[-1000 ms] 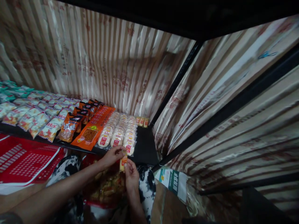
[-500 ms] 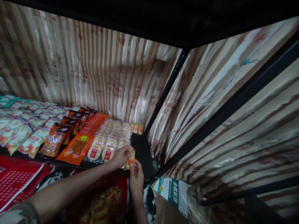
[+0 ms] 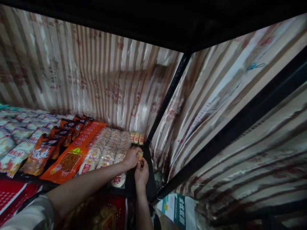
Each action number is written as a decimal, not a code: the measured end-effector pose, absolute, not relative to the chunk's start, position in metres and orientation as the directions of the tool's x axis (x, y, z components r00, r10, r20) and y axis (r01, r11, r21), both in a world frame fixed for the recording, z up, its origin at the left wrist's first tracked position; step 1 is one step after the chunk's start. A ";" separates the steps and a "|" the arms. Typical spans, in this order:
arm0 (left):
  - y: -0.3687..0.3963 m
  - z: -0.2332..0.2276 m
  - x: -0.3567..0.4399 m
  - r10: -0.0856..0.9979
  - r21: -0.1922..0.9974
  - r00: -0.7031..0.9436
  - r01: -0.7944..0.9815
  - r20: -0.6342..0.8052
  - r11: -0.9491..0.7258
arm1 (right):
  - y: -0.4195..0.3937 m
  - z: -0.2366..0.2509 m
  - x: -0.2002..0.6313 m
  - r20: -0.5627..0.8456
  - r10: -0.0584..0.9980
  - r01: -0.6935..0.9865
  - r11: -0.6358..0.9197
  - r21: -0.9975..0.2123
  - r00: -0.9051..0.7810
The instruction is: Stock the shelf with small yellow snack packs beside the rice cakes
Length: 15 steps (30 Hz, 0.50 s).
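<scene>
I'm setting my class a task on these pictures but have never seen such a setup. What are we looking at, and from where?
There is no machine here: a person works with two bare hands. One camera, worn on the head, looks forward and down, so the arms enter from below.

The left hand and right hand together hold a small packet by the fingers, seemingly over the right end of a black shelf. On it, from left to right, lie white bags, orange bags, a flat orange pack and rows of round snacks. Three small yellowish packs stand at the back.
</scene>
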<state>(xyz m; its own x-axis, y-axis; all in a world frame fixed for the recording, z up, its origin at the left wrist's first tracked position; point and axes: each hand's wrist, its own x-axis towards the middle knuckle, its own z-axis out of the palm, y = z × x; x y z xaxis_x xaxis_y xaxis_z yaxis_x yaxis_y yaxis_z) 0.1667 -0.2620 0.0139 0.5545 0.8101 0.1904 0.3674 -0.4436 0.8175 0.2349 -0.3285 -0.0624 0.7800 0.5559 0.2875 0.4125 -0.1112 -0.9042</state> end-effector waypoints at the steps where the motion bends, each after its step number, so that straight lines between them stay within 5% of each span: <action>1: -0.257 0.013 0.171 0.813 0.821 0.550 0.365 0.191 -0.440 | -0.323 -0.063 0.238 0.296 0.549 0.417 -0.108 -0.902 0.782; 9: -0.224 0.004 0.205 0.855 0.830 0.492 0.400 0.165 -0.390 | -0.284 -0.067 0.262 0.301 0.469 0.410 -0.148 -0.900 0.830; 15: -0.204 -0.008 0.226 0.886 0.826 0.446 0.444 0.132 -0.346 | -0.269 -0.080 0.279 0.393 0.513 0.501 -0.083 -0.862 0.763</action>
